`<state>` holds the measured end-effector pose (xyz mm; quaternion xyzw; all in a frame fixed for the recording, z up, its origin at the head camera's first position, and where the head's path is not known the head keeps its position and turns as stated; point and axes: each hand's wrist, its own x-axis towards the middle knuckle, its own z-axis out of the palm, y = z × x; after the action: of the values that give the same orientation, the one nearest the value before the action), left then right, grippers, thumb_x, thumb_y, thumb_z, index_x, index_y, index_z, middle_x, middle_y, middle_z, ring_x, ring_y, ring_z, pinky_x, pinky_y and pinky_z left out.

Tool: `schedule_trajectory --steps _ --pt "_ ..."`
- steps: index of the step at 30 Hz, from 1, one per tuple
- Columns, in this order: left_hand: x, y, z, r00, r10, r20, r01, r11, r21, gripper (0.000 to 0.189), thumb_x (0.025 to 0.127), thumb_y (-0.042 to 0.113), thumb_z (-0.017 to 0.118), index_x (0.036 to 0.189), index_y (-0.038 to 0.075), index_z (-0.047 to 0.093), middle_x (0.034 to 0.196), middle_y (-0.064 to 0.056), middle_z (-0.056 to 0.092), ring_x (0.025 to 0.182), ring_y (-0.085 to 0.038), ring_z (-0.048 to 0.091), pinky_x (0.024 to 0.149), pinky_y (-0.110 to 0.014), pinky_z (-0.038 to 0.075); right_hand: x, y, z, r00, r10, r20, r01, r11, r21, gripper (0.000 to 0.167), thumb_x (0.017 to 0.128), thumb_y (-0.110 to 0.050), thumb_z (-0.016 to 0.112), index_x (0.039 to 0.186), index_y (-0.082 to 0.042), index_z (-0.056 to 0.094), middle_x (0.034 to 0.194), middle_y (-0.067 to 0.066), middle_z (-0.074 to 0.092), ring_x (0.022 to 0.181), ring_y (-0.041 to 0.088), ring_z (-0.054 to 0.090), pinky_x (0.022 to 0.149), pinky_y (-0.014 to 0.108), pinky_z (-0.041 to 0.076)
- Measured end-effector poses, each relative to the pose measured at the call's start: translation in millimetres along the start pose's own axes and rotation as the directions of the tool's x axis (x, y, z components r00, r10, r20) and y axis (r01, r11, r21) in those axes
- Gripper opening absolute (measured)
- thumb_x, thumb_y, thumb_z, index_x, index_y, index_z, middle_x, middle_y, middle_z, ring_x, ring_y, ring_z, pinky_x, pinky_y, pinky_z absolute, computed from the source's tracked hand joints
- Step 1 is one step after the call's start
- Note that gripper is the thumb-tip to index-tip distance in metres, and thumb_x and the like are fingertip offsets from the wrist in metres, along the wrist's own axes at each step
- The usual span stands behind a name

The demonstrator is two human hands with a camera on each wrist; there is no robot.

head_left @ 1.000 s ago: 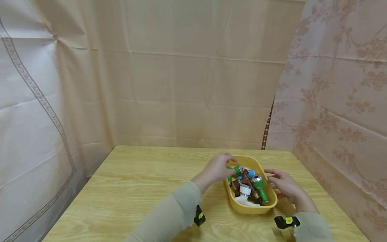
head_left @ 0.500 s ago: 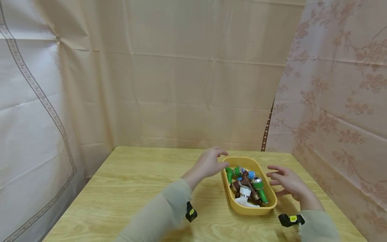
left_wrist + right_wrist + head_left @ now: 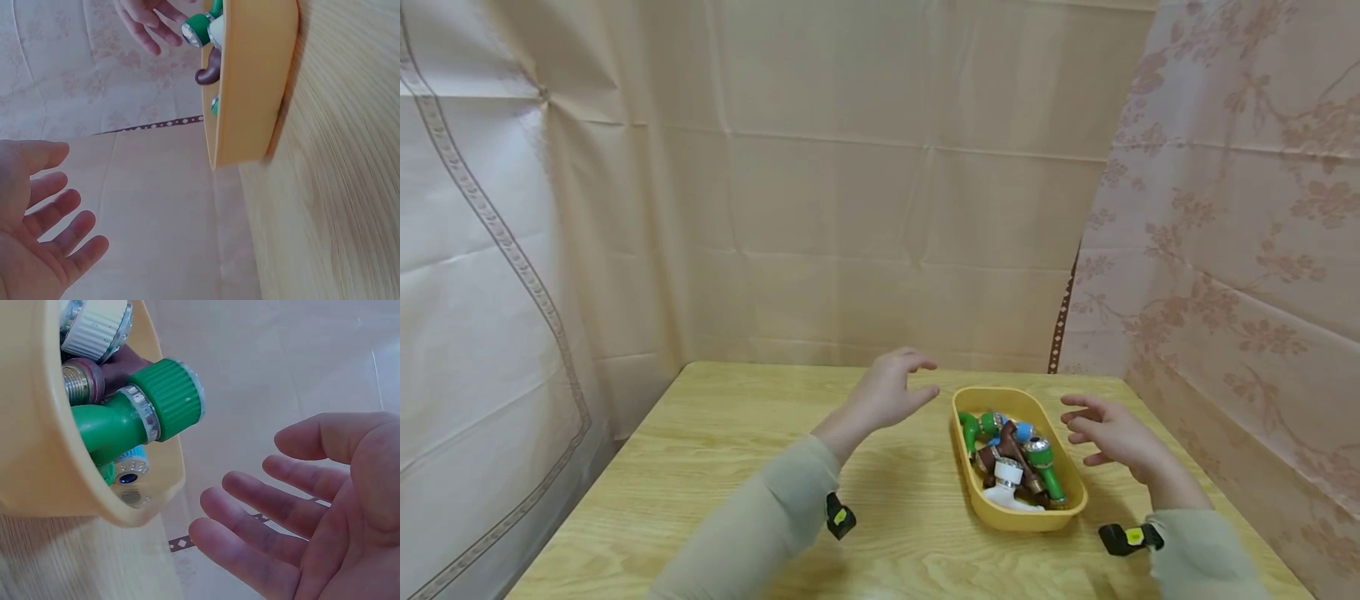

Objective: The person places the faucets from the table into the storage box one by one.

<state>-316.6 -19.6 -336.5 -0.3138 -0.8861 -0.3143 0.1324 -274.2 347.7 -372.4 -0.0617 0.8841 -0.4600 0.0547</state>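
Note:
A yellow plastic basin (image 3: 1022,522) stands on the table with several plastic water taps piled in it. Among them are a green tap (image 3: 1051,478), a white tap (image 3: 1008,475), a brown tap (image 3: 1011,446), a blue tap (image 3: 1024,432) and a second green tap (image 3: 972,428) at the left wall. The right wrist view shows a threaded metal end (image 3: 76,384) among them. My left hand (image 3: 887,392) hovers left of the basin, fingers extended and holding nothing. To the basin's right, my right hand (image 3: 1112,433) is raised with spread, slightly bent fingers, apart from the rim.
The wooden table (image 3: 760,433) extends widely to the left of the basin. Beige cloth (image 3: 880,208) hangs behind the table, and floral cloth (image 3: 1262,250) hangs along the right. Black wrist cameras (image 3: 840,517) sit on both sleeves.
My left hand has moved left from above the taps, out past the basin's left rim. The right hand has drawn slightly right and up, away from the rim. The taps stay in the basin.

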Motion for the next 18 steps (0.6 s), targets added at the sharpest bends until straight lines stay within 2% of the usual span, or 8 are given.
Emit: schedule_trajectory --steps 8,14,18 --pt "-16.1 -14.7 -15.3 0.999 0.024 -0.026 -0.022 0.998 0.06 0.037 0.095 0.029 0.073 0.128 0.013 0.07 0.139 -0.007 0.06 0.127 -0.027 0.057 0.105 -0.043 0.047 -6.9 -8 -2 0.997 -0.071 -0.002 0.071 0.995 -0.072 0.053 0.107 -0.02 0.053 0.151 0.006 0.037 0.14 0.037 0.049 0.119 0.05 0.057 0.075 0.046 0.06" --pt "-29.6 -28.6 -21.7 0.999 0.025 -0.045 -0.021 0.996 0.084 0.036 0.095 0.028 0.074 0.126 0.011 0.07 0.127 -0.003 0.064 0.119 -0.024 0.061 0.102 -0.043 0.049 -10.7 -7 -1 0.991 -0.13 -0.026 0.125 0.981 -0.151 0.055 0.106 -0.026 0.058 0.148 0.005 0.043 0.139 0.034 0.051 0.118 0.049 0.058 0.076 0.047 0.06" --pt "-38.7 -37.9 -24.6 0.999 0.003 -0.044 0.002 0.995 0.103 0.039 0.095 0.03 0.073 0.128 0.011 0.069 0.128 -0.004 0.063 0.119 -0.026 0.06 0.101 -0.045 0.049 -11.4 -2 1 0.981 -0.188 -0.047 0.173 0.959 -0.223 0.056 0.105 -0.03 0.061 0.147 0.004 0.046 0.139 0.032 0.053 0.118 0.048 0.059 0.083 0.053 0.058"
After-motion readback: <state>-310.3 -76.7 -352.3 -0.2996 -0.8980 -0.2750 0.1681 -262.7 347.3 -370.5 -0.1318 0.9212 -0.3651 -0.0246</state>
